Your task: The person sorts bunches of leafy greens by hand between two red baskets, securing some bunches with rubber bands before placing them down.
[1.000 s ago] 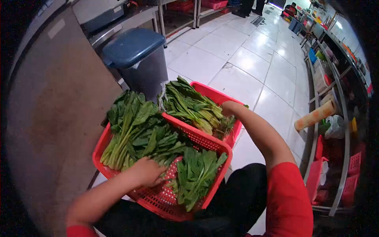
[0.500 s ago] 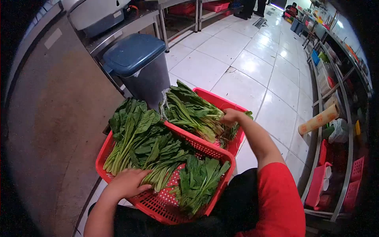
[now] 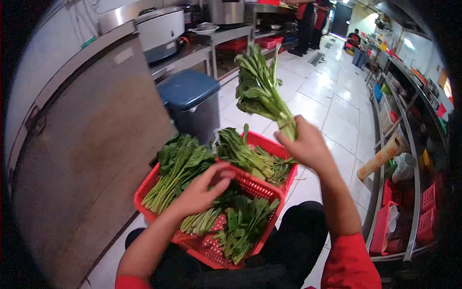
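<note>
My right hand (image 3: 305,144) is wrapped round the stem ends of a leafy green bunch (image 3: 264,91), raised above the far red basket (image 3: 262,140). More greens (image 3: 240,151) lie in that basket. My left hand (image 3: 204,188) hovers over the near red basket (image 3: 276,192), fingers apart, with nothing in it. The near basket holds long-stemmed greens (image 3: 180,159) on its left and a smaller leafy pile (image 3: 245,221) on its right. Its perforated bottom shows between them.
Behind the baskets stands a grey bin with a blue lid (image 3: 188,89). A metal panel (image 3: 91,144) is on the left. Metal shelves (image 3: 409,192) with red baskets line the right, beside a leaning roll (image 3: 380,158). Several people (image 3: 308,24) are far off.
My right hand has lifted a bunch of greens up out of the far basket. My left hand has risen off the near basket's greens and moved right. The view has tilted up.
</note>
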Demonstrator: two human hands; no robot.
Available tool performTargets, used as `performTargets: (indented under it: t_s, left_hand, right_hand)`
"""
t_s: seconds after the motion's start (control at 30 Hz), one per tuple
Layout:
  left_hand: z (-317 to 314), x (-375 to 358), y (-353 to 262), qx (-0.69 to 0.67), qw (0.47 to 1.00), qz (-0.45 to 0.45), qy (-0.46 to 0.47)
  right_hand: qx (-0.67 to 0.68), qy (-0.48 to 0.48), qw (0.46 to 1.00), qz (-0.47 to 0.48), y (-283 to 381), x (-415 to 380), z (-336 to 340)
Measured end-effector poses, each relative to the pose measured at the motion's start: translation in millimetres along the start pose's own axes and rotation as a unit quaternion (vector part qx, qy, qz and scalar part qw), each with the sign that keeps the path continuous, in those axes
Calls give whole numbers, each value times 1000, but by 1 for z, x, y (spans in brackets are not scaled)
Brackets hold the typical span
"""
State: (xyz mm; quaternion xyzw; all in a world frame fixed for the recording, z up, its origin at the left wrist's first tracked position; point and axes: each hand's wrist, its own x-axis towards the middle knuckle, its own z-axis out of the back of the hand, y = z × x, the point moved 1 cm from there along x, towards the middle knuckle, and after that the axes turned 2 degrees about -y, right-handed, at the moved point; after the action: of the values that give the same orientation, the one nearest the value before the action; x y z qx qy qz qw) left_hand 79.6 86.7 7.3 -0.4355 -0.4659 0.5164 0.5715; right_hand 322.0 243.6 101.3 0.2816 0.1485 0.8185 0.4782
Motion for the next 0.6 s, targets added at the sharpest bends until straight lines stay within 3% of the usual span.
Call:
performTargets:
  t_s: [0.07,0.1,0.13,0.17,0.23,0.3,0.33,0.47,0.53,0.57,0.6]
  left_hand:
    - [-16,10,-19,-160,983,-18,-93]
    - [-16,10,-28,-156,982,-14,-105]
    - [-15,6,-35,-191,973,53,-117]
    - [-17,-1,-36,-228,957,120,-130]
    - [-12,-17,-18,-209,954,82,-201]
    - [0,-40,-2,-230,957,116,-134]
    - [0,-45,5,-271,945,112,-146]
    - [-8,-53,11,-391,885,165,-194]
    - [-4,-57,24,-418,874,184,-162]
    - [-3,-59,30,-443,863,203,-130]
    - [-10,-58,23,-370,892,195,-174]
  right_hand:
    - [49,-32,997,49,39,-44,-36]
    - [77,-34,989,125,50,-64,-59]
    - [80,7,985,155,67,-83,-75]
    - [94,-23,968,230,76,-102,-98]
    - [236,11,942,240,91,-121,-119]
    - [374,113,908,149,82,-124,-133]
    - [401,146,903,57,79,-126,-138]
    - [376,120,913,102,67,-113,-156]
    - [488,223,843,37,65,-109,-166]
    - [488,225,842,34,64,-108,-168]
    - [418,169,878,162,68,-106,-165]
